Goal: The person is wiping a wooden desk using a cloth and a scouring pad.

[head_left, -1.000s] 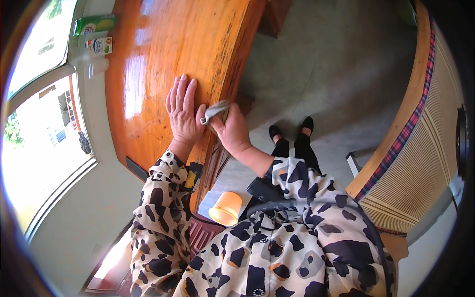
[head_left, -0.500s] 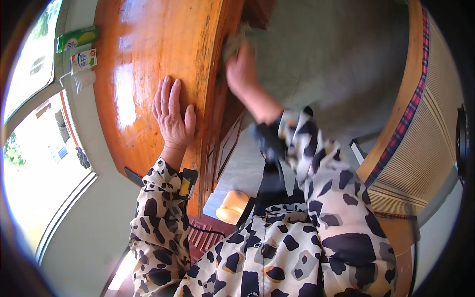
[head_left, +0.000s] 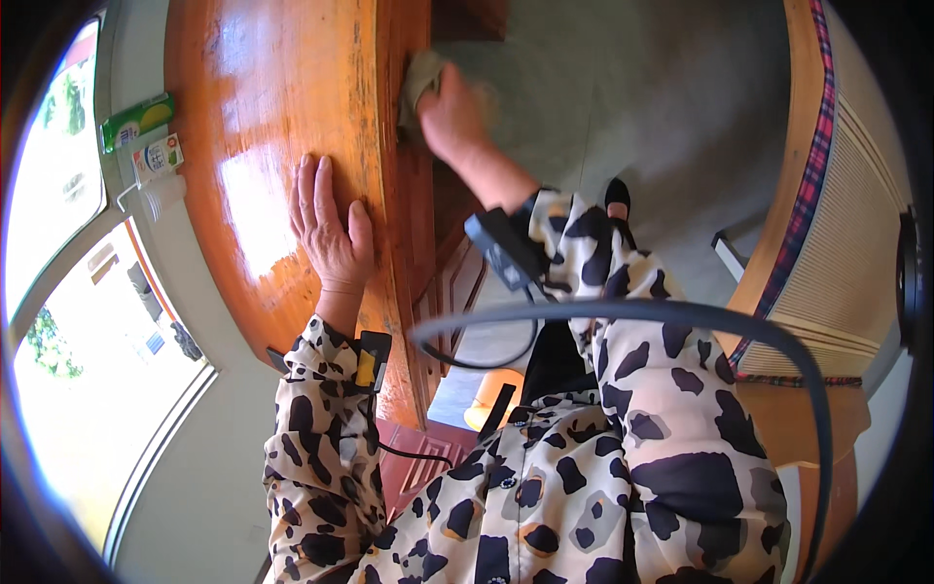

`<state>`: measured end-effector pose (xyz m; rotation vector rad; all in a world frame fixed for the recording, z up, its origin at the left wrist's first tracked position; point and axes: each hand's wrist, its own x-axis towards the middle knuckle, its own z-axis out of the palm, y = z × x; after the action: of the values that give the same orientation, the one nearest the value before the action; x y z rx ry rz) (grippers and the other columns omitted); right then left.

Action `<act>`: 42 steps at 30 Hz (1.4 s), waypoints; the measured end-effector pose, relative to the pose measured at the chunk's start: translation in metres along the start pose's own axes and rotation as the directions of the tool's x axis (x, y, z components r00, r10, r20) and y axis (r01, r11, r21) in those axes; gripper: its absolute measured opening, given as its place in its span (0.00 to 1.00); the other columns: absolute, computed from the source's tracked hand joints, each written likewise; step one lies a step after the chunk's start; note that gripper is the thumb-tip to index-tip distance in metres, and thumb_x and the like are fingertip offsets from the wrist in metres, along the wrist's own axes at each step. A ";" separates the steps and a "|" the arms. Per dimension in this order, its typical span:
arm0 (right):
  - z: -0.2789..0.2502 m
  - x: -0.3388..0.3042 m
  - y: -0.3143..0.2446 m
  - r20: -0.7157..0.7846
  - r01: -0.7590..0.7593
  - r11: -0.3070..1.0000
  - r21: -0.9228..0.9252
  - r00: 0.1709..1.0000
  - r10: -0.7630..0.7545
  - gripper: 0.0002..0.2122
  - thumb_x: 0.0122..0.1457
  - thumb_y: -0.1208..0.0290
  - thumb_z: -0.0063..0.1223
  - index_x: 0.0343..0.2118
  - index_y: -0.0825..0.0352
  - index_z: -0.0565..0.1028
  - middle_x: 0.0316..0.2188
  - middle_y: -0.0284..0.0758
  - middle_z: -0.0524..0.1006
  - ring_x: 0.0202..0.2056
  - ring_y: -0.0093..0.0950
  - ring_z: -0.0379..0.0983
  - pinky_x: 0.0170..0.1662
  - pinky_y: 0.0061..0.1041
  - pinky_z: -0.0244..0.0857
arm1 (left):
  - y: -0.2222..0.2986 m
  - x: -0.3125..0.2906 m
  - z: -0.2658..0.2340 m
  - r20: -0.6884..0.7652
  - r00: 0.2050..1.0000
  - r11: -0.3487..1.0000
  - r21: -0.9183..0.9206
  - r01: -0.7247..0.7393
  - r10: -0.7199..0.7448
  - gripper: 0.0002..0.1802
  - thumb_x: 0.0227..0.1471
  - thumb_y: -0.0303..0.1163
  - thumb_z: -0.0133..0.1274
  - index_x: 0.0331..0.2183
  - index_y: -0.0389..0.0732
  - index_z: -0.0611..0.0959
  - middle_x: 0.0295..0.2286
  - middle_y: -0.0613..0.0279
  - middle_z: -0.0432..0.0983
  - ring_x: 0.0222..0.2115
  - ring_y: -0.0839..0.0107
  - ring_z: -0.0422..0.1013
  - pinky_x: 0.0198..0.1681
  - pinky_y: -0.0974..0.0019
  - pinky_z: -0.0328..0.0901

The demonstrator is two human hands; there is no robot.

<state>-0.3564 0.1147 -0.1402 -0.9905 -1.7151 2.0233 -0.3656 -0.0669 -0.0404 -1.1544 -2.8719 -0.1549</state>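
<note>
My left hand (head_left: 333, 240) lies flat on the glossy orange-brown wooden table (head_left: 282, 88), fingers stretched out and pointing away from me. Beyond it and to the right, my right hand (head_left: 455, 115) is closed round a greyish cloth (head_left: 419, 86). The cloth touches the table's right side, just below the top edge. Motion blurs the right hand a little, and part of the cloth is hidden behind the fingers. Both forearms wear spotted sleeves, with a small black device (head_left: 504, 251) strapped at the right wrist.
A green package (head_left: 137, 123), a white carton (head_left: 158, 159) and white cups (head_left: 163, 195) stand by the window at left. To the right is a wooden seat with a ribbed mat (head_left: 827, 224) and plaid edging. A dark cable (head_left: 623, 310) loops across my front. Grey floor (head_left: 671, 107) lies between.
My right hand has shifted left and slightly nearer with the cloth along the table's side. My left hand stays flat on the tabletop. The cable has swung up across the view.
</note>
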 end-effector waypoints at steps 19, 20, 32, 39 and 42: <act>0.005 -0.079 0.056 0.146 0.030 0.989 -0.146 0.989 -0.008 0.19 0.53 0.77 0.46 0.49 0.72 0.63 0.44 0.56 0.69 0.48 0.54 0.66 0.51 0.45 0.61 | -0.006 -0.006 0.001 -0.028 0.998 0.998 -0.007 -0.061 0.061 0.33 0.54 0.41 0.40 0.59 0.36 0.64 0.60 0.49 0.57 0.61 0.48 0.51 0.64 0.50 0.43; 0.003 -0.095 0.058 0.174 0.011 0.996 -0.088 0.985 0.005 0.19 0.53 0.77 0.46 0.49 0.72 0.64 0.45 0.56 0.69 0.49 0.54 0.65 0.52 0.45 0.60 | -0.006 -0.006 0.001 -0.020 0.999 0.999 -0.005 -0.045 0.045 0.33 0.54 0.41 0.40 0.59 0.36 0.64 0.60 0.49 0.57 0.61 0.48 0.51 0.64 0.50 0.43; 0.007 0.164 0.040 -0.015 0.336 0.909 -0.246 0.937 -0.350 0.12 0.49 0.73 0.49 0.34 0.77 0.73 0.38 0.56 0.74 0.43 0.52 0.70 0.47 0.45 0.65 | 0.006 0.007 0.003 -0.002 0.999 0.999 -0.027 -0.040 0.040 0.32 0.55 0.41 0.38 0.58 0.34 0.65 0.59 0.47 0.58 0.60 0.47 0.52 0.63 0.49 0.44; -0.006 -0.068 0.050 0.286 0.321 0.823 -0.469 0.937 -0.202 0.17 0.48 0.79 0.46 0.43 0.75 0.71 0.42 0.53 0.71 0.46 0.50 0.67 0.51 0.41 0.62 | -0.001 -0.003 -0.002 -0.004 1.000 0.999 0.032 -0.027 0.027 0.32 0.55 0.41 0.38 0.58 0.34 0.65 0.59 0.47 0.58 0.60 0.47 0.52 0.63 0.49 0.44; -0.031 -0.066 0.038 0.462 0.209 0.905 -0.371 0.887 -0.015 0.19 0.49 0.80 0.45 0.47 0.72 0.70 0.42 0.52 0.71 0.46 0.50 0.68 0.50 0.40 0.63 | -0.004 -0.008 -0.003 0.009 1.000 1.000 -0.006 0.017 -0.017 0.33 0.54 0.41 0.39 0.58 0.35 0.65 0.60 0.47 0.56 0.61 0.47 0.50 0.64 0.49 0.42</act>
<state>-0.2808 0.0868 -0.1578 -0.5162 -2.4600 1.9580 -0.3625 -0.0752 -0.0385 -1.1342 -2.8917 -0.1593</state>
